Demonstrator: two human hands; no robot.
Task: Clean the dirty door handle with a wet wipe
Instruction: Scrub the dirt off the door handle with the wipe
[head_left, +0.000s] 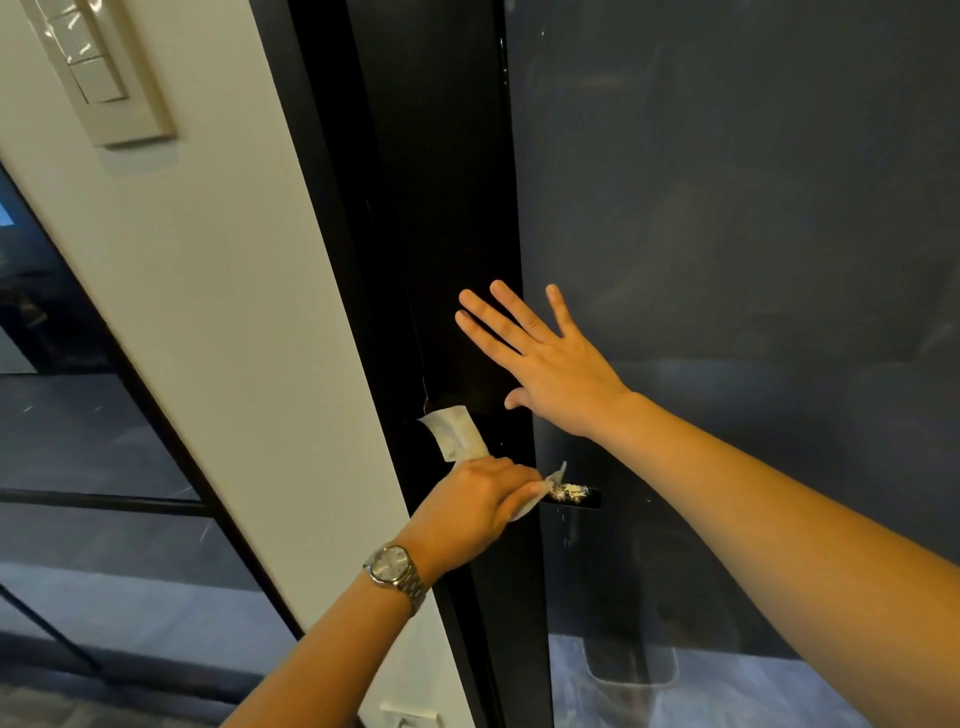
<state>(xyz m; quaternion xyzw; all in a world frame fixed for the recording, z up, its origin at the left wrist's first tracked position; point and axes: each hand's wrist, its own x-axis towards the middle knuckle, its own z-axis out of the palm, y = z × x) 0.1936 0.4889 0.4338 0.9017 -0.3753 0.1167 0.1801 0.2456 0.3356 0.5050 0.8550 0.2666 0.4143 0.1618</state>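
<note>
A black lever door handle (576, 496) juts from a dark glass door (727, 208), its free end speckled with white dirt. My left hand (478, 506), with a watch on the wrist, grips a white wet wipe (457, 434) wrapped round the handle's inner part. One flap of the wipe sticks up above my knuckles and a corner pokes out by the dirt. My right hand (540, 358) lies flat on the door's black frame just above the handle, fingers spread.
A white wall strip (218, 312) with a light switch panel (98, 67) stands left of the black door frame (441, 208). Further left is a glass partition (78, 467) with dark bars. A white socket (410, 719) sits low on the wall.
</note>
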